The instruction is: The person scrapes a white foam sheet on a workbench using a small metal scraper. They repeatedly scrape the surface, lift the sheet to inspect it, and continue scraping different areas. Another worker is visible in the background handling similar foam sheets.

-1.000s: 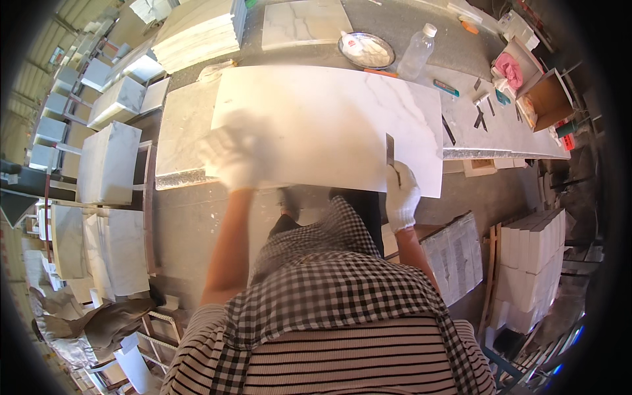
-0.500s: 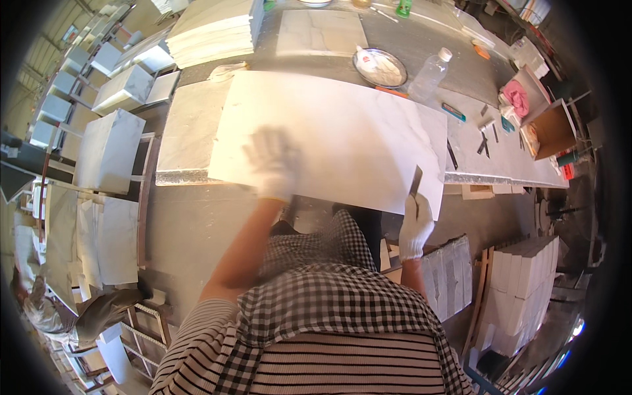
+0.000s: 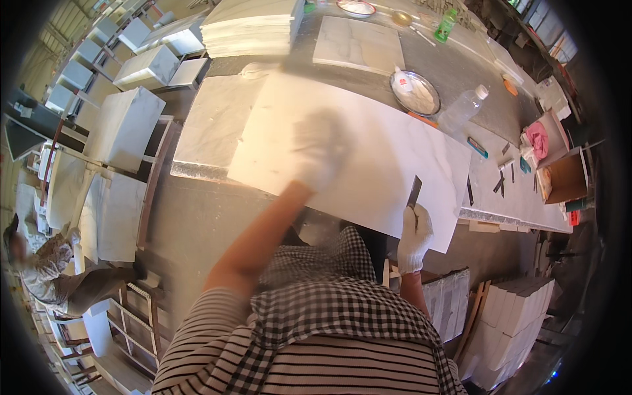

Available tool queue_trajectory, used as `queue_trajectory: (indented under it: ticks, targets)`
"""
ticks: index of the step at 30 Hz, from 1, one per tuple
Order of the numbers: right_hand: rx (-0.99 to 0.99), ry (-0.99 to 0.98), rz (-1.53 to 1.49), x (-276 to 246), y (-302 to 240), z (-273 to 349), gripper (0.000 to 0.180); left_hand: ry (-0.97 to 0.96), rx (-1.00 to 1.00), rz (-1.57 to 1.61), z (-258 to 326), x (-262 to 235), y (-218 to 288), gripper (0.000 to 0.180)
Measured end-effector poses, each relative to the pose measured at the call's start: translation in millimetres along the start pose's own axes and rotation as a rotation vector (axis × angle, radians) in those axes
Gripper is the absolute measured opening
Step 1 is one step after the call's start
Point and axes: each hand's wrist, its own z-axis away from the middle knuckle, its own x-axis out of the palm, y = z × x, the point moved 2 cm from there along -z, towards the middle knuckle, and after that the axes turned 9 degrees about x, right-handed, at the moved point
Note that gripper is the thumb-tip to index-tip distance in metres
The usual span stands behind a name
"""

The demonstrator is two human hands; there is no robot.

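A large white stone slab (image 3: 368,158) with faint grey veining lies at a slant on the workbench, its near edge jutting over the bench edge. My left hand (image 3: 322,148), in a white knitted glove, is over the slab's left half. Motion blurs it, but it looks flat and spread, with nothing seen in it. Near the slab's front right corner, my right hand (image 3: 415,238), also gloved, is closed around a flat grey metal blade (image 3: 415,191) that points away from me. The blade's lower end is hidden in the fingers.
Beyond the slab are a round dish (image 3: 416,99) holding a white bottle, a clear plastic bottle (image 3: 464,108) and a stack of slabs (image 3: 250,29). Small tools (image 3: 501,174) and a cardboard box (image 3: 567,176) lie right. Another person (image 3: 59,270) sits far left.
My left hand has swept rightward across the slab. The whole view has tilted, so the bench and slab appear turned and shifted right. My right hand keeps holding the blade.
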Motion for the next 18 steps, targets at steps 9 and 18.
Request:
queue_trajectory:
  ticks: [9,18]
  targets:
    - [0.204,-0.068,-0.017,-2,-11,17,0.019,-0.209,-0.149,-0.053,-104,35,27,0.087]
    - [-0.066,-0.153,-0.015,21,18,10,0.03,-0.188,-0.726,-0.381,24,-91,-90,0.073]
